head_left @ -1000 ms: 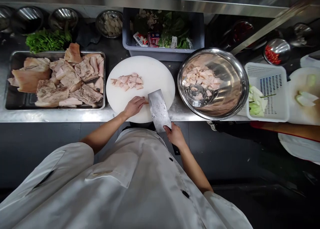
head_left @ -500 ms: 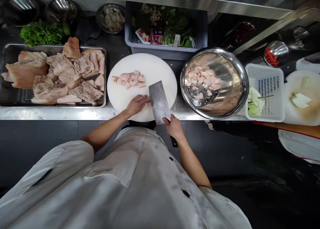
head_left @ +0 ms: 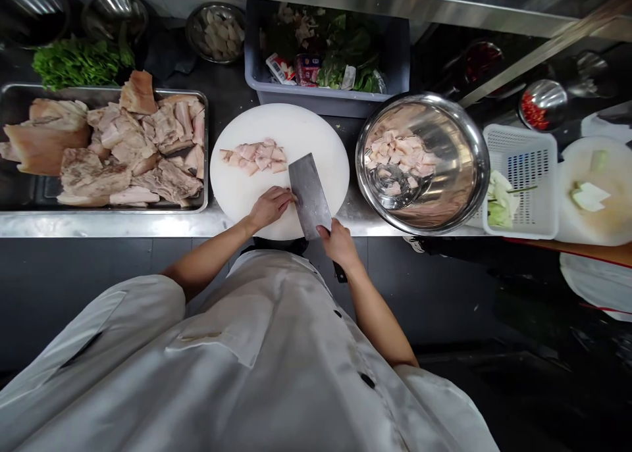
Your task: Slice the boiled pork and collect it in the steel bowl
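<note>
My right hand (head_left: 340, 247) is wrapped round the handle of a cleaver (head_left: 310, 195). Its broad blade tilts over the right half of a round white cutting board (head_left: 232, 199). My left hand (head_left: 270, 208) is closed, fingers bunched on the board beside the blade, on a small piece of meat that is mostly hidden. Behind that hand lies a flat group of cut meat pieces (head_left: 257, 156). More meat pieces (head_left: 402, 152) sit inside the large steel bowl (head_left: 459, 208) on the right.
On the left, a metal tray (head_left: 103, 210) holds large meat chunks, with leafy greens (head_left: 81, 64) behind it. A grey bin (head_left: 320, 97) of scraps and a bowl of pale pieces (head_left: 222, 36) stand at the back. Rightward are a white basket (head_left: 536, 175) and another board (head_left: 597, 222).
The cleaver has shifted slightly left and away from me, its blade now close against my left fingertips. My left hand stays nearly in place, and the meat at its fingertips shows less.
</note>
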Motion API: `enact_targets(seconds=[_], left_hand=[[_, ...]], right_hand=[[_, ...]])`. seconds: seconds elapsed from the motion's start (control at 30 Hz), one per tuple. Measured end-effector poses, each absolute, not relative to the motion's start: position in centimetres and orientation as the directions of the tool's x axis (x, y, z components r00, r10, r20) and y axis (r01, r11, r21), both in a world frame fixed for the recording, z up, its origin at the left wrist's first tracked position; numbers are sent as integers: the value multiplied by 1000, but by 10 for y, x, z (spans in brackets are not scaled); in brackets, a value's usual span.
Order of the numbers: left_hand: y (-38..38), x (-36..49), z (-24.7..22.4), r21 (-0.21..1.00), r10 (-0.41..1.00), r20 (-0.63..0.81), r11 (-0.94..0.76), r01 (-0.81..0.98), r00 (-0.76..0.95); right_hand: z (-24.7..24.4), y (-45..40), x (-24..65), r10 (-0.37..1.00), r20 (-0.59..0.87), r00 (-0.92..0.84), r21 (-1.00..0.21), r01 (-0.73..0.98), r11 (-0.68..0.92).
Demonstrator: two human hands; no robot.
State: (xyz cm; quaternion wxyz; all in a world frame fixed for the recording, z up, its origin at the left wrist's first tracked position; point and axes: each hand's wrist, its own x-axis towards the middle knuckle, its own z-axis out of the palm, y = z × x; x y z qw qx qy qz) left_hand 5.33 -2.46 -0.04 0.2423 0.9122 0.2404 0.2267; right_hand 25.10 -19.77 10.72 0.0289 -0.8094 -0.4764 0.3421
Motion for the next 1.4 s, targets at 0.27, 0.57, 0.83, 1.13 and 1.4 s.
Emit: enact_targets(seconds=[0.27,0.57,0.83,1.13,1.4], left_hand=[[-24,54,-2,520,531,373,-799,303,761],[-23,53,-6,512,541,355,-795,326,762],[-23,56,-6,502,584,293,-768,398,757],[14,61,1,495,736,309,-665,559,602],[-44,83,2,521,637,220,-717,463,739]], right_hand=[[99,-205,253,781,-567,262,-431,713,-552],[86,-218,255,781,-578,238,-456,699,-551],[61,-194,257,808,-553,201,-616,554,-559],[89,-323,337,689,-725,2,-646,344,-681],[81,-267,296,768,-572,289,-691,336,-640]])
